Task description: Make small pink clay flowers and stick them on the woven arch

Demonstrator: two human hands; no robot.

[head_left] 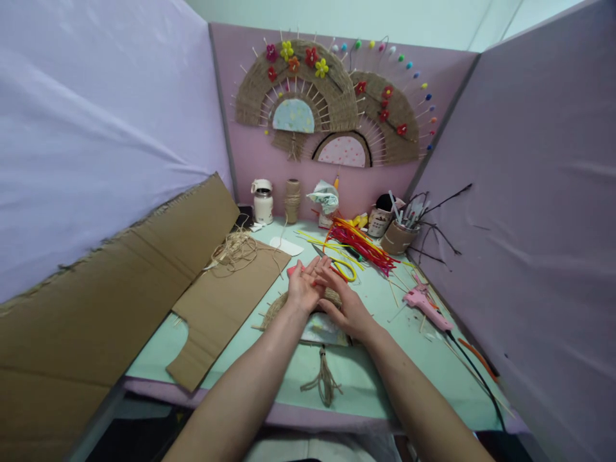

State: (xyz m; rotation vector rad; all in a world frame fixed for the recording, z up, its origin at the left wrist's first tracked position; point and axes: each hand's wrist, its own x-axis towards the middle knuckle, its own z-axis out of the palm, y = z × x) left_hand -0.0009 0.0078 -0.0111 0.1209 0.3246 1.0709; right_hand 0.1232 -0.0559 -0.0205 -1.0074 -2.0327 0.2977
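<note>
My left hand [304, 290] is held palm up with its fingers stretched out. The fingertips of my right hand [344, 305] rest over its palm and fingers, with the thumb apart. I cannot make out anything between them. Below both hands lies a small twine-wrapped fan [276, 309] with short sticks round its edge, partly hidden by my arms. Its pale patterned half-circle [327, 330] shows between my wrists. A twine tassel [326, 378] hangs from it toward the table's front edge. Just beyond my fingers are scissors [345, 269] with yellow and red handles.
Cut cardboard [226, 308] and loose twine [235, 251] lie at the left. Pipe cleaners [363, 244] are heaped behind the scissors. A pink glue gun [428, 308] with a black cord lies at right. Twigs and pens stand in a pot [399, 236]. Decorated fans [298, 70] hang behind.
</note>
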